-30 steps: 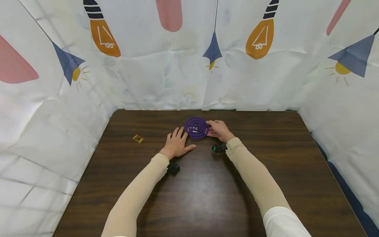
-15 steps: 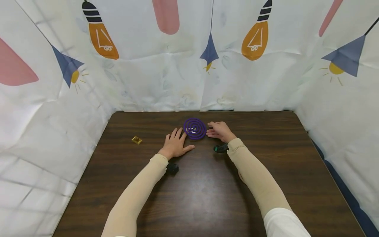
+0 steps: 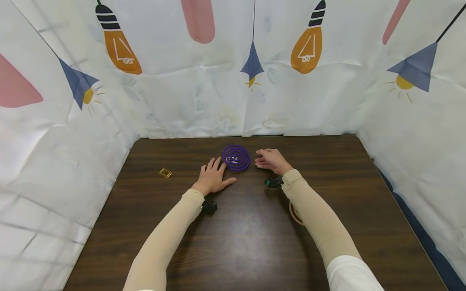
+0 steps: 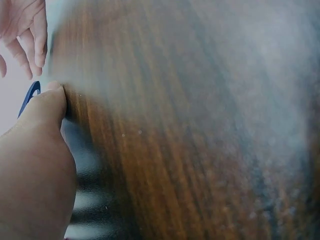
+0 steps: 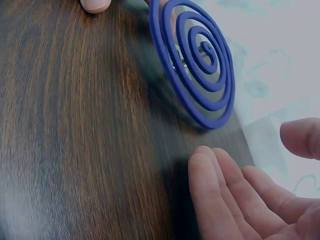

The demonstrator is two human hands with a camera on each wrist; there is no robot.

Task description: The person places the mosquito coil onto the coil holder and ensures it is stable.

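The right hand (image 3: 272, 161) had drawn off from the coil (image 3: 236, 158); a second before, its fingertips met the coil's right edge, and now a strip of bare surface (image 3: 240, 250) showed between them; the left hand (image 3: 212, 179) had kept its place against the coil's other side, and more of a pale ring (image 3: 291, 210) had come out beside the right forearm (image 3: 316, 222).

Printed cloth (image 3: 218, 97) hung behind; the dark, wood-grained surface spread before it, with the coil on its far part between the two hands. The left hand lay palm down, fingers straight and spread, forefinger at the coil's left edge; whether it touched could not be told. The right hand held nothing; its four fingers were together and lightly bent, the thumb apart.

From the right fingers the coil lay directly leftward, near but not touching; that gap seemed the relation that counted most; the coil, being round, had no long axis, and the left hand was the nearer. In the right wrist view the coil seemed raised, a shadow beneath it; a gold piece (image 3: 165, 173) lay well left of the left hand; something small and metallic (image 3: 231, 159) glinted through the windings, too small to name.
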